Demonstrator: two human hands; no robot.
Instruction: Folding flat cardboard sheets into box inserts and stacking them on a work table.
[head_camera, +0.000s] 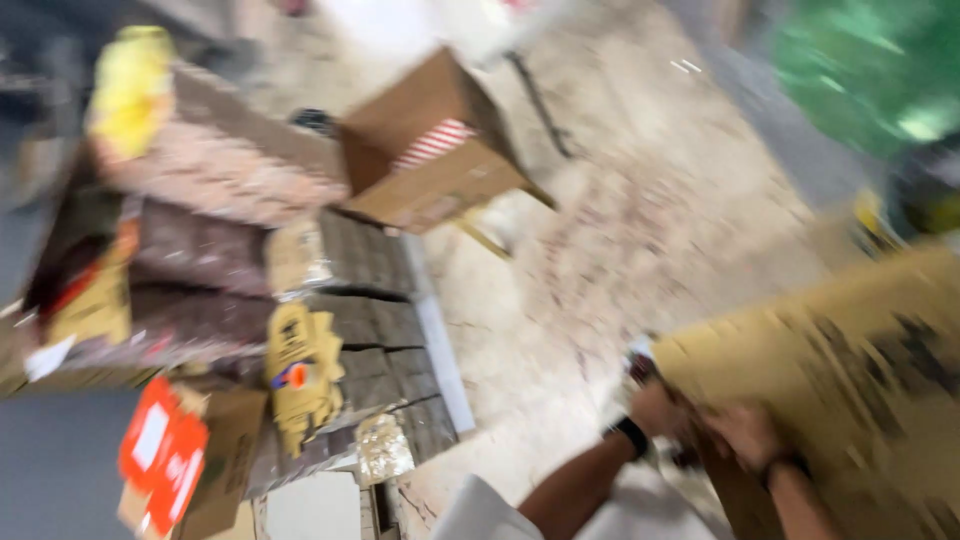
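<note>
A large flat sheet of brown cardboard (840, 370) fills the lower right of the blurred view, its long axis running from the lower left near the hands up toward the upper right, its near corner pointing down at the person. The left hand (660, 408), with a dark band at the wrist, and the right hand (745, 435), also with a dark wrist band, meet at that lower left edge of the sheet; both touch it and seem to grasp it, but the motion blur hides whether the fingers are closed around the edge, so the grip cannot be told. To the left, dark brown packages (370, 320) lie in rows on a low flat stack, with yellowish wrapped packs (300, 375) on top of them, one bearing a small orange and blue patch. An orange-red carton with white label patches (165, 460) sits at the lower left. Higher up stands an open brown cardboard box (440, 150) showing a red-and-white striped patch inside, and a yellow bundle (130, 85) rests at the upper left. The floor (620, 220) is pale, speckled, worn concrete, and a green blurred mass (870, 65) occupies the upper right corner.
</note>
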